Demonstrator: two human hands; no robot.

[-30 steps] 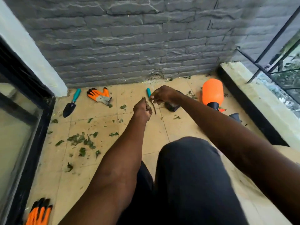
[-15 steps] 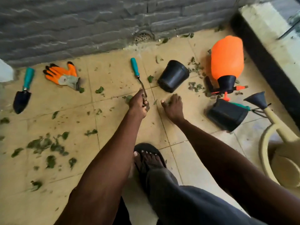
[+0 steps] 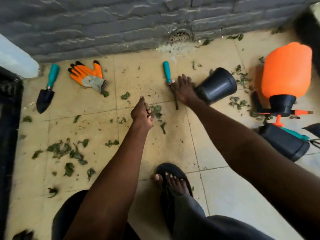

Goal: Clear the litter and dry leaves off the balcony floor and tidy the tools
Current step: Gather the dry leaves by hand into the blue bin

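Clearly, little of the clearing has been done so far. The left hand (image 3: 142, 110) is held low over the tiled floor (image 3: 216, 179) with its fingers curled round what looks like a small bunch of green leaf scraps; just beside it more torn leaves (image 3: 156, 110) lie on the tile. The right hand (image 3: 184, 90) is spread flat, fingers straight, over the metal shaft of a teal-handled hand tool (image 3: 166, 71), whose handle points toward the grey brick wall (image 3: 103, 23); whether the shaft is actually gripped cannot be told, since the palm hides it. Touching or very nearly touching that hand, a black plant pot (image 3: 217, 84) lies on its side.

Further out, a thick scatter of leaves (image 3: 67, 151) is spread across the tiles to the left, and another patch (image 3: 239, 103) sits between the tipped pot and an orange pressure sprayer (image 3: 285, 70), which also lies on its side. A few leaves are caught by the drain grate (image 3: 180, 35) at the foot of the wall. A trowel (image 3: 46, 90) and an orange work glove (image 3: 88, 75) are left loose near the wall, well apart from each other and from the hands. A second black pot (image 3: 284, 142) is tipped over at the right, with a teal-handled tool lying partly on it.

Judged from this, nearly all the litter remains to be gathered, and none of the tools appears to have been put in order yet.
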